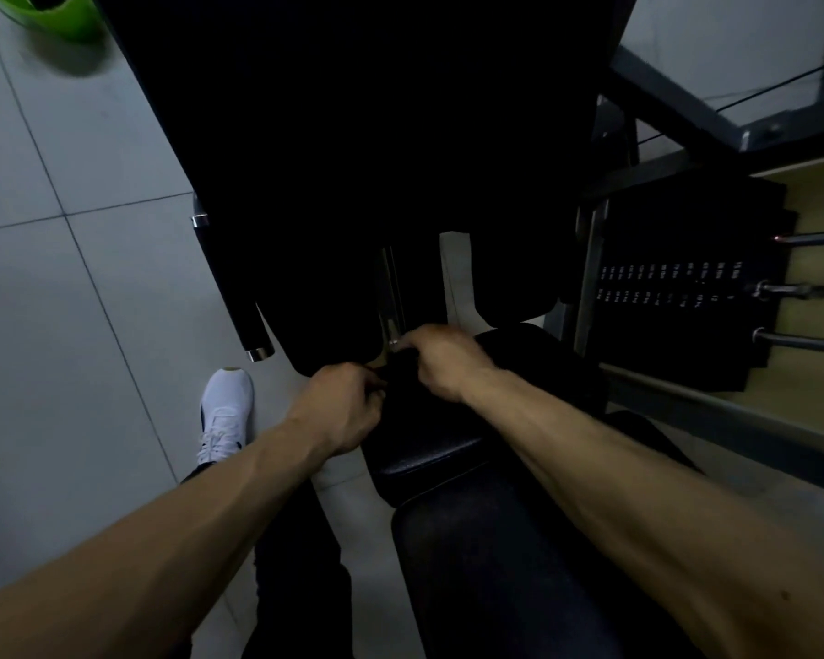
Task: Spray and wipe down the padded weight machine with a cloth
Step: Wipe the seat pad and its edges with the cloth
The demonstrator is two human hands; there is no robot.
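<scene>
Take the seat pad as your marker: both of your hands meet at its far edge, where it runs under the tall black back pad. Your left hand sits at the pad's far left corner with its fingers curled in, pinching one end of a dark cloth. Your right hand, just to the right of it, grips the other end with bent fingers. The cloth lies bunched between the two hands on the pad and is hard to tell from the black upholstery. Right of the seat pad stands the weight stack. Left of the pad, on the tiled floor, is a white shoe
</scene>
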